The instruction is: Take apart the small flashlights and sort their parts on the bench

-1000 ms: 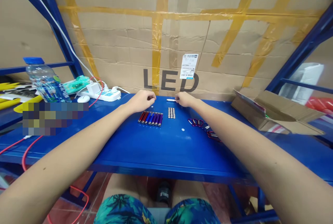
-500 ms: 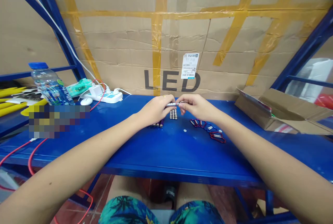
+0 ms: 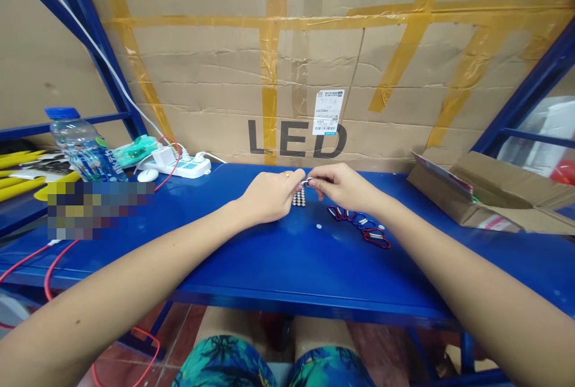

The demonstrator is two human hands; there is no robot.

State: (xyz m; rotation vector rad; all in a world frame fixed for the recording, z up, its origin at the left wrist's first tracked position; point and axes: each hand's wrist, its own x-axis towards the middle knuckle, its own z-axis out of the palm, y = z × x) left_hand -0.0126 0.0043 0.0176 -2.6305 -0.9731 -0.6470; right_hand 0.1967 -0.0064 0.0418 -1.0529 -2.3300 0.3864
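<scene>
Head view: the fingertips [image 3: 297, 175] of the left hand [image 3: 269, 198] and right hand [image 3: 344, 188] close on a small metal piece [image 3: 307, 182], mostly hidden, just above stacked button cells [image 3: 299, 197]. Risk: a slipped pinch could drop it and scatter them. Below lies a blue steel bench [image 3: 314, 309] with carabiners [image 3: 354, 219]; beyond, a power strip [image 3: 179, 166] and cardboard carton [image 3: 462, 192].

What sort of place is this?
Probably a small-parts assembly bench in a warehouse or workshop: a blue steel rack shelf as worktop, rows of silver button cells, small carabiner clips, and a taped cardboard carton printed LED behind.
</scene>
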